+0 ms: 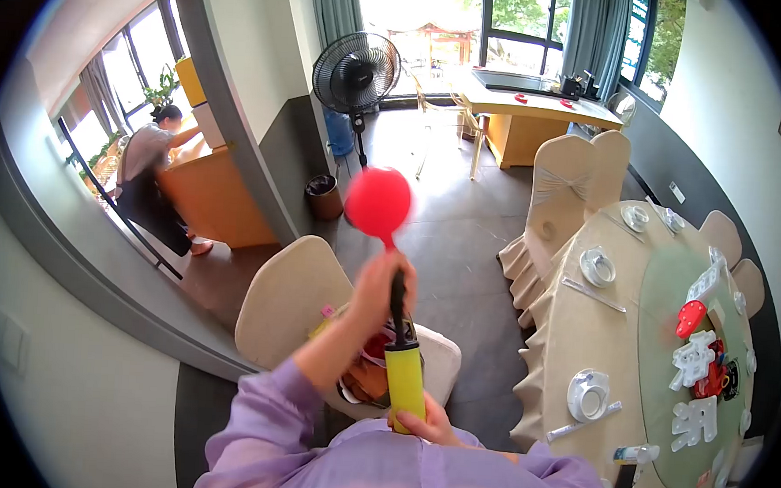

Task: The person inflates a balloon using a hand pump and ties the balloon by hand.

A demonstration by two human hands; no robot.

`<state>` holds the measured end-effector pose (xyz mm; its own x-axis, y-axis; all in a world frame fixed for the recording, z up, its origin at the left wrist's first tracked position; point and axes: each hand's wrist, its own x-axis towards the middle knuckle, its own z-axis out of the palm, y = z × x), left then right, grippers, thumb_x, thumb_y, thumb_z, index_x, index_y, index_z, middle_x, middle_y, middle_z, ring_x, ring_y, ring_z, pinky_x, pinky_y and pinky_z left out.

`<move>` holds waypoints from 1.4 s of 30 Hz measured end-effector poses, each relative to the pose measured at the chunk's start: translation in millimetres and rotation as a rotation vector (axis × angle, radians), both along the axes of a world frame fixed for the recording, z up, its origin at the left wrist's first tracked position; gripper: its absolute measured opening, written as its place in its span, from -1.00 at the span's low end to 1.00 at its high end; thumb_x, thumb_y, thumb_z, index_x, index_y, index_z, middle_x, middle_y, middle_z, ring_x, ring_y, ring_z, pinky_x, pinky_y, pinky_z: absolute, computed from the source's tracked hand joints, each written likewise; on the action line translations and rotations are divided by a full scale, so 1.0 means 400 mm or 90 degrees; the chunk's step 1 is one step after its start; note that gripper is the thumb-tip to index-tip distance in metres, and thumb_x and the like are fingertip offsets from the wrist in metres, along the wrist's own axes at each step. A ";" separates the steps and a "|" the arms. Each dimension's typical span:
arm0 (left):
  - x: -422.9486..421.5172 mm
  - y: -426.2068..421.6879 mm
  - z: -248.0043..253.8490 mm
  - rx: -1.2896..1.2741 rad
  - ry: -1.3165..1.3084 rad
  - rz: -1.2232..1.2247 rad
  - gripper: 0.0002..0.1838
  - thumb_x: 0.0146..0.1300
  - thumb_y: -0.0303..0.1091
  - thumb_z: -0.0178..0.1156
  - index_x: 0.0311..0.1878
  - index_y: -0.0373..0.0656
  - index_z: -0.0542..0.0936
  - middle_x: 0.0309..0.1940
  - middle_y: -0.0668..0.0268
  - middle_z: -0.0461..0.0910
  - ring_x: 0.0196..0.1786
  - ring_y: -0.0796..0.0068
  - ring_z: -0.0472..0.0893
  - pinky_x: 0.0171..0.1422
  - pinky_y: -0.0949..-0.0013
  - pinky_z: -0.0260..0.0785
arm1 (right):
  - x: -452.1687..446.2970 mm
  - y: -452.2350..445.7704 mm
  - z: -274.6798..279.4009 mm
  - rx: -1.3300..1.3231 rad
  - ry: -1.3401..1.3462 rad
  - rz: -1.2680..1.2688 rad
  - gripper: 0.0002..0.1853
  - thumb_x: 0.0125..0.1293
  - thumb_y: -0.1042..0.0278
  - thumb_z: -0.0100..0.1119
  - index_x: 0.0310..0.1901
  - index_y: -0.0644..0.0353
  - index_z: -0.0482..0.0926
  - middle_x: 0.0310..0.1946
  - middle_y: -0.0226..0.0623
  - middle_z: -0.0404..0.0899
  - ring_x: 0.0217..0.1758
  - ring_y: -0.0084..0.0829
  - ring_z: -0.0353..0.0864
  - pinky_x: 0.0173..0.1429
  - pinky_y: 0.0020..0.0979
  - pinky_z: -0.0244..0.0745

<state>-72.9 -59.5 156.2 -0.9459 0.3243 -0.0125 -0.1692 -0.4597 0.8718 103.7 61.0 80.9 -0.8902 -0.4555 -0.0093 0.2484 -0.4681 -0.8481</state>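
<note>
A small red balloon (380,202), partly inflated and a little blurred, stands above my left hand (386,288). The fingers of that hand are wrapped round the top of a hand pump, at the balloon's neck. Below it, the black shaft of the pump runs down into its yellow-green barrel (404,382). Low in the view, my right hand (427,422) is closed round the bottom of the barrel, close to my body.
Beside me on the right is a round table (542,376) with dishes and white cut-out characters (695,423). A chair (295,292) holding a bag stands ahead. Farther off are a fan (357,74), a bin (324,198), a desk and a person (151,170) bending at a counter.
</note>
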 end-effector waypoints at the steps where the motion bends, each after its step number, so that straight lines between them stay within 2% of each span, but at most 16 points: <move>1: 0.071 0.037 0.003 -0.001 -0.027 -0.004 -0.78 0.26 -0.20 -0.15 -0.42 -0.11 0.29 -0.68 0.29 0.35 -0.77 0.46 0.35 -0.72 0.45 0.20 | 0.003 0.002 -0.009 0.001 0.016 -0.033 -0.63 0.18 0.30 0.10 -0.04 0.23 0.26 -0.33 -0.34 0.46 -0.26 -0.57 0.45 -0.17 -0.54 0.35; 3: 0.082 0.047 0.006 0.061 -0.040 0.009 -0.80 0.28 -0.23 -0.17 -0.40 -0.13 0.27 -0.67 0.28 0.35 -0.77 0.45 0.36 -0.73 0.46 0.20 | -0.004 0.012 -0.011 -0.008 -0.007 -0.016 -0.63 0.19 0.29 0.09 -0.03 0.24 0.25 -0.33 -0.33 0.46 -0.26 -0.57 0.45 -0.17 -0.54 0.35; 5: 0.046 0.038 0.001 -0.005 -0.011 0.022 -0.82 0.27 -0.27 -0.17 -0.40 -0.13 0.25 -0.67 0.27 0.32 -0.76 0.45 0.35 -0.75 0.45 0.23 | -0.001 0.024 0.004 -0.006 -0.035 0.005 -0.63 0.19 0.29 0.09 -0.03 0.24 0.25 -0.33 -0.32 0.46 -0.27 -0.57 0.45 -0.18 -0.53 0.36; 11: -0.090 -0.013 0.135 0.006 0.068 0.103 -0.78 0.27 -0.21 -0.14 -0.42 -0.13 0.32 -0.65 0.33 0.35 -0.73 0.52 0.37 -0.72 0.47 0.22 | 0.004 0.034 0.010 -0.014 0.031 0.121 -0.63 0.22 0.33 0.03 0.00 0.25 0.20 -0.31 -0.25 0.46 -0.28 -0.54 0.45 -0.18 -0.51 0.36; 13: -0.065 -0.022 0.125 0.019 0.073 0.108 -0.77 0.26 -0.22 -0.14 -0.43 -0.14 0.34 -0.65 0.32 0.36 -0.74 0.52 0.37 -0.72 0.48 0.21 | 0.018 0.041 0.011 -0.028 0.003 0.064 -0.62 0.22 0.36 0.01 0.02 0.26 0.19 -0.31 -0.22 0.46 -0.26 -0.50 0.45 -0.16 -0.49 0.36; 18: 0.129 0.044 0.054 -0.004 0.052 -0.006 -0.74 0.26 -0.26 -0.16 -0.50 -0.17 0.34 -0.73 0.29 0.34 -0.76 0.49 0.35 -0.70 0.48 0.21 | 0.029 0.031 -0.018 -0.021 0.097 -0.004 -0.63 0.23 0.37 -0.02 0.03 0.28 0.19 -0.31 -0.21 0.47 -0.24 -0.47 0.45 -0.15 -0.48 0.36; 20: 0.120 0.025 0.032 0.051 -0.064 0.082 -0.71 0.27 -0.27 -0.18 -0.54 -0.19 0.33 -0.76 0.29 0.33 -0.78 0.48 0.34 -0.70 0.48 0.21 | 0.029 0.028 -0.003 -0.033 0.010 0.008 -0.65 0.23 0.35 -0.03 0.01 0.27 0.20 -0.31 -0.21 0.47 -0.26 -0.49 0.45 -0.17 -0.50 0.35; 21: 0.091 0.000 0.018 0.009 0.020 0.044 -0.69 0.26 -0.24 -0.17 -0.55 -0.18 0.33 -0.75 0.29 0.34 -0.78 0.48 0.35 -0.72 0.47 0.21 | 0.028 0.026 0.005 -0.034 -0.022 0.007 -0.65 0.23 0.35 -0.03 0.00 0.27 0.20 -0.31 -0.21 0.46 -0.27 -0.50 0.45 -0.18 -0.50 0.35; 23: 0.038 -0.033 0.082 -0.055 0.081 0.072 -0.70 0.24 -0.19 -0.13 -0.53 -0.16 0.33 -0.74 0.30 0.33 -0.77 0.48 0.37 -0.72 0.44 0.25 | 0.015 0.018 0.031 -0.014 0.012 0.086 -0.64 0.24 0.34 -0.04 0.02 0.26 0.20 -0.31 -0.24 0.46 -0.29 -0.53 0.43 -0.20 -0.53 0.34; 27: -0.038 -0.068 0.186 0.033 0.089 0.140 -0.81 0.24 -0.24 -0.13 -0.41 -0.12 0.32 -0.65 0.32 0.36 -0.73 0.50 0.36 -0.72 0.47 0.20 | 0.033 0.017 0.069 -0.001 0.055 0.103 -0.61 0.23 0.34 -0.04 0.05 0.25 0.17 -0.32 -0.26 0.46 -0.27 -0.56 0.42 -0.18 -0.55 0.32; 29: -0.038 -0.070 0.145 0.096 0.070 0.135 -0.82 0.24 -0.24 -0.12 -0.42 -0.10 0.30 -0.66 0.32 0.36 -0.74 0.51 0.33 -0.73 0.48 0.18 | 0.047 0.028 0.064 -0.002 0.024 0.075 -0.62 0.22 0.34 -0.02 0.04 0.25 0.19 -0.30 -0.28 0.45 -0.25 -0.55 0.42 -0.14 -0.54 0.31; 32: 0.075 -0.007 0.007 0.042 0.023 0.100 -0.71 0.25 -0.24 -0.12 -0.57 -0.11 0.28 -0.67 0.30 0.35 -0.76 0.47 0.34 -0.70 0.44 0.20 | 0.079 0.031 0.022 0.015 0.016 0.023 -0.63 0.22 0.34 0.00 0.02 0.26 0.23 -0.29 -0.30 0.45 -0.23 -0.55 0.42 -0.11 -0.52 0.30; 33: 0.128 0.017 0.008 0.084 0.000 0.056 -0.75 0.27 -0.24 -0.14 -0.50 -0.12 0.27 -0.65 0.27 0.34 -0.75 0.44 0.34 -0.69 0.42 0.21 | 0.081 0.025 0.018 0.008 0.026 0.016 -0.64 0.22 0.33 0.00 0.01 0.26 0.24 -0.29 -0.30 0.45 -0.23 -0.55 0.42 -0.10 -0.52 0.30; 35: 0.187 0.029 0.029 0.126 -0.026 0.027 -0.83 0.30 -0.24 -0.17 -0.36 -0.10 0.25 -0.64 0.24 0.32 -0.75 0.40 0.35 -0.69 0.40 0.22 | 0.087 0.024 0.025 0.007 0.043 -0.006 -0.65 0.22 0.32 0.01 0.00 0.26 0.26 -0.29 -0.30 0.45 -0.22 -0.54 0.42 -0.10 -0.52 0.30; 39: 0.107 -0.011 0.050 0.099 0.011 0.047 -0.83 0.27 -0.27 -0.17 -0.40 -0.13 0.27 -0.67 0.26 0.34 -0.77 0.43 0.35 -0.75 0.42 0.19 | 0.078 0.013 0.038 0.002 0.019 0.043 -0.64 0.23 0.29 0.00 0.00 0.26 0.25 -0.29 -0.31 0.45 -0.22 -0.54 0.41 -0.10 -0.52 0.29; 42: 0.037 -0.056 0.144 0.108 0.077 0.085 -0.85 0.23 -0.30 -0.18 -0.41 -0.13 0.28 -0.67 0.27 0.37 -0.78 0.44 0.38 -0.82 0.47 0.12 | 0.083 -0.001 0.060 -0.006 0.011 0.077 -0.64 0.24 0.29 -0.02 0.01 0.26 0.24 -0.29 -0.30 0.44 -0.22 -0.54 0.41 -0.08 -0.51 0.28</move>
<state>-58.0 -82.0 213.8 -0.9718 0.1841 0.1474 0.0039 -0.6126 0.7904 137.0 60.7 104.8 -0.8289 -0.5593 0.0103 0.2884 -0.4430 -0.8489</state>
